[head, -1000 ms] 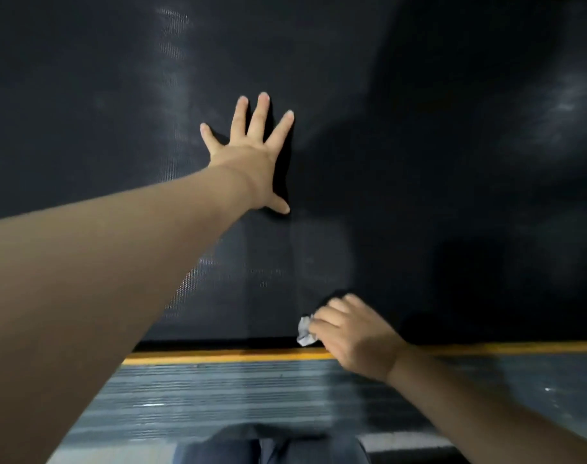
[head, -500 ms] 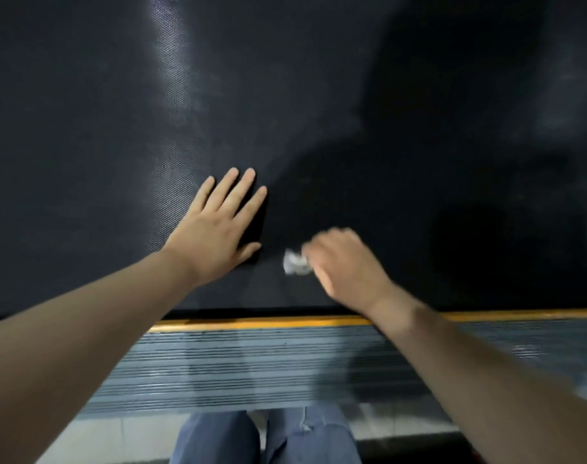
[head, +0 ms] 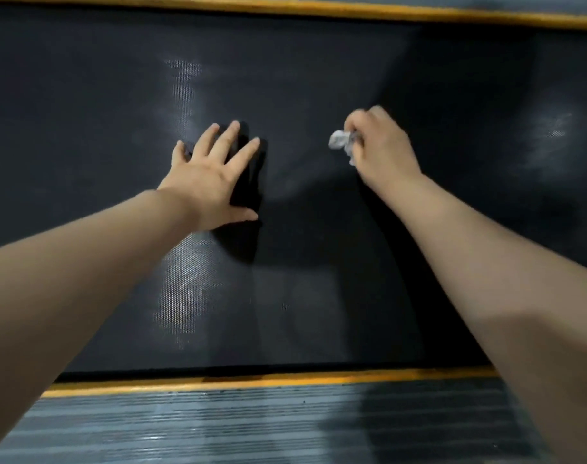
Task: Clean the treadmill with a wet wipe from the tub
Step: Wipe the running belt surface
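White, crumpled wet wipe (head: 341, 141) is shown pinched in the curled fingers of the right hand (head: 382, 152), from whose thumb side it protrudes toward the left hand; wipe and fingertips are pressed against the black treadmill belt (head: 318, 262). The right hand is slightly blurred, so the exact finger positions cannot be told. The left hand (head: 211, 179) is laid flat on the belt, palm down, with fingers straight and spread and the thumb extended toward the near side; nothing is held in it. The two hands are set near each other at about mid-belt, a strip of bare belt being left between the wipe and the left fingertips. Pale, textured sheen is seen on the belt beside and below the left hand and again at far right. The belt is bordered on the near side by a yellow edge strip (head: 251, 383) and a ribbed grey side rail (head: 218, 430), and on the far side by a second yellow strip (head: 285, 6).
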